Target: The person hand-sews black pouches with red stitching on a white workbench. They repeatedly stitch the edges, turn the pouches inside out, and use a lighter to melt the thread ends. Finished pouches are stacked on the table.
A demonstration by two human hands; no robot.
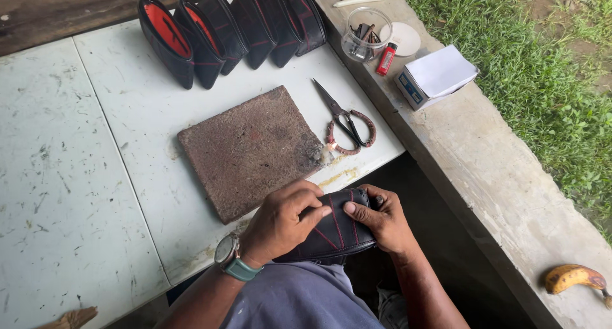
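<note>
A person sits at a pale, scuffed surface (pixel 95 176) and holds a small black pouch (pixel 335 230) with red stitched lines just past its near edge, above the lap. The left hand (pixel 280 224), with a watch (pixel 231 256) on its wrist, grips the pouch from the left, fingers curled over the top. The right hand (pixel 382 221) grasps its right end, thumb pressed flat on the front face. Both hands are closed on the pouch.

Judging by the grip, the person is pressing or checking the pouch's top edge, a finishing or inspection step. Any next move would call for a steady hold and careful thumb pressure along the seam.

On the surface just beyond the hands lies a rough brown slab (pixel 252 150). Beside it, to the right, rest scissors (pixel 347 122) with wrapped handles. Further back, a row of similar black pouches (pixel 229 33) stands on edge, some showing orange lining. On the concrete ledge (pixel 497 176) to the right sit a clear jar (pixel 365 35), a red lighter (pixel 386 59), a small white box (pixel 437 76) and, well apart, a banana (pixel 574 278).
</note>
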